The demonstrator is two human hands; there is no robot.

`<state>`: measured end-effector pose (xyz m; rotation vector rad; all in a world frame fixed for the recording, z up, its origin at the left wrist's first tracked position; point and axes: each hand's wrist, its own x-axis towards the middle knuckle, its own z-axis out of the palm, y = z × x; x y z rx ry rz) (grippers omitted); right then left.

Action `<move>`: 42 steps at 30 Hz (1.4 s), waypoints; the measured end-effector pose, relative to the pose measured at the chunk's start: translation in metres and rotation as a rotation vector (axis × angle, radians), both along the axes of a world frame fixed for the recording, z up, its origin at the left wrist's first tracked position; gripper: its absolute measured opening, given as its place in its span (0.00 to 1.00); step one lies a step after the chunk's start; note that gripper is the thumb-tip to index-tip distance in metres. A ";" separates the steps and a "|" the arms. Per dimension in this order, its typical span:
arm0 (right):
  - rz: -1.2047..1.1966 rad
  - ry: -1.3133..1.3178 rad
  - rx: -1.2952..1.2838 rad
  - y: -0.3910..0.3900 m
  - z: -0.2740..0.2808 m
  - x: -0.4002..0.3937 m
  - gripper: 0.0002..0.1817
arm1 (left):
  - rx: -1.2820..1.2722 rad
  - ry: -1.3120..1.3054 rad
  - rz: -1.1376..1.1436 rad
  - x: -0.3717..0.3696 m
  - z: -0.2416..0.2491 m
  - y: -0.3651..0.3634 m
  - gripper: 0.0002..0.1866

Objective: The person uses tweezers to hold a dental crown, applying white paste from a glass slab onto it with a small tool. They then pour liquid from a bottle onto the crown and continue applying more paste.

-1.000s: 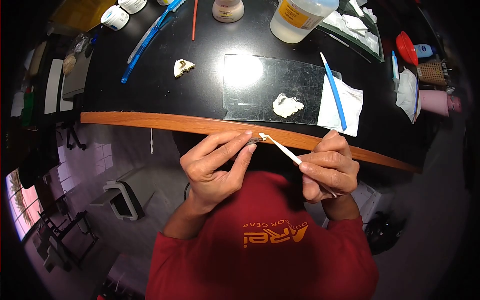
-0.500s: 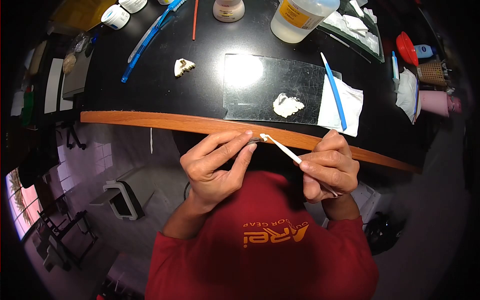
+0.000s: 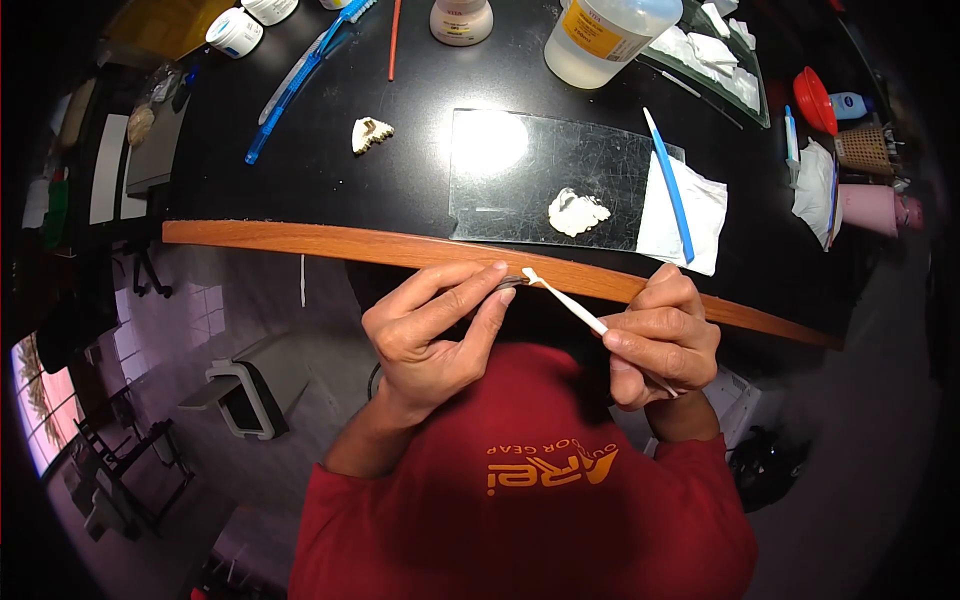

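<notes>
left hand (image 3: 430, 335): fingertips pinching a small dark piece (image 3: 508, 282) | right hand (image 3: 662, 340): closed on a thin white tool (image 3: 565, 300) | tool tip touches the piece, between both hands | worktop (image 3: 330, 190) edge just beyond them

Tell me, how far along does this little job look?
Done: white paste sits mixed on the glass slab. In hand: the left hand pinches a small dark piece while the right hand touches a white-tipped tool to it. Left: most paste looks unused, so it seems midway.
</notes>
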<state>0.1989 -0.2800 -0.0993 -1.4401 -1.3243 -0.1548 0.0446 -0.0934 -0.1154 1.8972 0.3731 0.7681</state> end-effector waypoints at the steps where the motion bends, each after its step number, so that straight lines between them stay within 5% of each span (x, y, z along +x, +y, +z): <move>1: -0.008 0.000 0.001 0.001 0.001 0.000 0.09 | 0.001 0.008 0.000 0.000 0.000 0.000 0.16; 42: 0.002 0.005 0.006 0.001 -0.001 0.000 0.09 | 0.004 -0.005 0.010 0.000 -0.001 -0.001 0.16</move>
